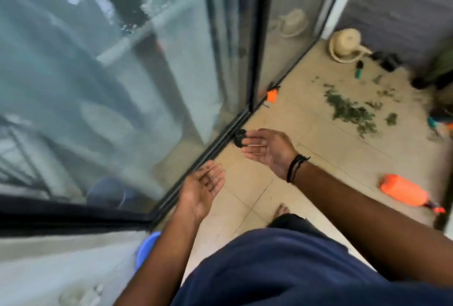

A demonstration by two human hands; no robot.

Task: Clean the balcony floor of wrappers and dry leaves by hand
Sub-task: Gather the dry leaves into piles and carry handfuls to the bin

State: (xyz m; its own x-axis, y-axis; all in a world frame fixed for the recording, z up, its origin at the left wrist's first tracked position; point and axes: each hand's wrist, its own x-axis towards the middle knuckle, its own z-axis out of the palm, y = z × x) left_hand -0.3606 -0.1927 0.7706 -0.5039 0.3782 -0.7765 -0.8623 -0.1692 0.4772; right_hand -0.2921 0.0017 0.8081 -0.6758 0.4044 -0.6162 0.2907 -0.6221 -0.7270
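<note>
Both hands, left (203, 187) and right (268, 147), open and empty; scattered dry green leaves (350, 111) on beige tiled floor (306, 119) judged light, brittle, best scooped together underneath.

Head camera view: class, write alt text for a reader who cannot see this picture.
A person's open left hand and right hand reach over a tiled balcony floor beside a glass door; scattered leaves and an orange wrapper lie beyond them.
</note>
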